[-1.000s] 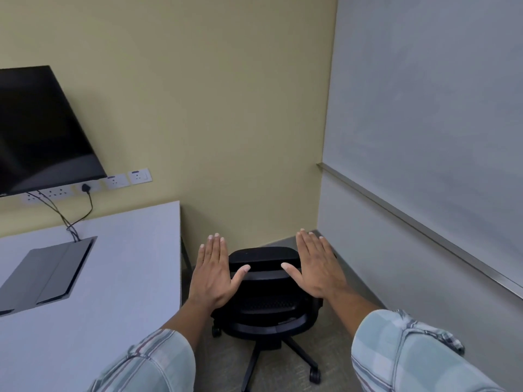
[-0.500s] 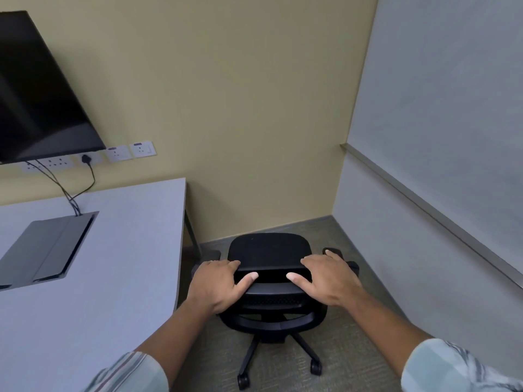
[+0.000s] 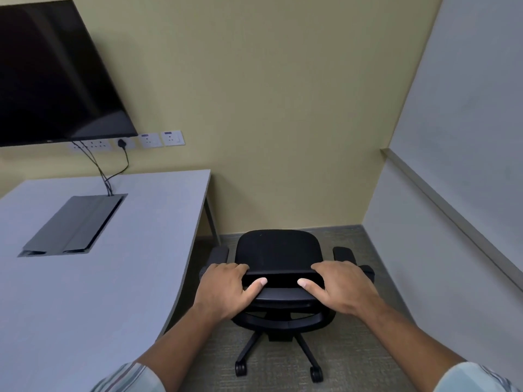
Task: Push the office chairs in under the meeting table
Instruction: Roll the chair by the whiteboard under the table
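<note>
Both hands (image 3: 285,290) around chair backrest (image 3: 278,271)

Matte yellow-beige back wall (image 3: 283,94); pale grey whiteboard wall (image 3: 467,108) at right; black flat wall-mounted screen (image 3: 51,75) upper left above white socket plates (image 3: 158,139); grey-brown carpet floor (image 3: 353,349)

Both arms reach forward from lower frame corners, forearms bare, striped light sleeves pushed up near elbows. Left hand (image 3: 226,290) lower centre, palm down, fingers curled over top edge of chair backrest (image 3: 278,271), thumb extended inward along its near face. Right hand (image 3: 341,288) mirrors it just right of centre, fingers hooked over same edge, thumb pointing toward left thumb. Wrists level, thumbs apart.
</note>
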Demonstrator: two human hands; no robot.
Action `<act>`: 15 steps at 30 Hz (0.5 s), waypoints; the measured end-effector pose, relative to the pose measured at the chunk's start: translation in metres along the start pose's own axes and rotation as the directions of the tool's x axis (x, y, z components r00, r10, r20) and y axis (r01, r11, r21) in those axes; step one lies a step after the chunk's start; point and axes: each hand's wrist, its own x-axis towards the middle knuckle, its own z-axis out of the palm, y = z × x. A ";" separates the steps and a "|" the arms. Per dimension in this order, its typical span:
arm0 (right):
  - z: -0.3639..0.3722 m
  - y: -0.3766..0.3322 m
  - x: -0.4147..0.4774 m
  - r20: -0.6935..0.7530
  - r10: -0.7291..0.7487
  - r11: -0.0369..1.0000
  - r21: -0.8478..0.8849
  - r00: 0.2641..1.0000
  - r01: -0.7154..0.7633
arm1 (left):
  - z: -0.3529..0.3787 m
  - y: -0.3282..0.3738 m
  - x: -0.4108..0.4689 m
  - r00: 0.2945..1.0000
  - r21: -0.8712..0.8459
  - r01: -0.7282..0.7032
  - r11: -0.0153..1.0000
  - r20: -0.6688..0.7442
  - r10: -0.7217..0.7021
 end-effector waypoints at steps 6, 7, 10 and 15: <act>-0.004 0.030 0.021 -0.033 -0.095 0.995 0.023 0.995 0.096 | 0.000 0.023 0.010 0.995 -0.021 0.098 0.995 -0.008 -0.098; -0.005 0.036 0.025 -0.032 -0.113 0.993 0.027 0.993 0.113 | 0.001 0.028 0.011 0.993 -0.025 0.118 0.993 -0.010 -0.118; -0.003 0.051 0.037 -0.022 -0.150 0.988 0.032 0.988 0.151 | 0.001 0.041 0.013 0.985 -0.036 0.173 0.984 -0.019 -0.173; -0.002 0.070 0.059 0.000 -0.222 0.974 0.033 0.975 0.222 | -0.001 0.060 0.015 0.966 -0.044 0.256 0.966 -0.034 -0.258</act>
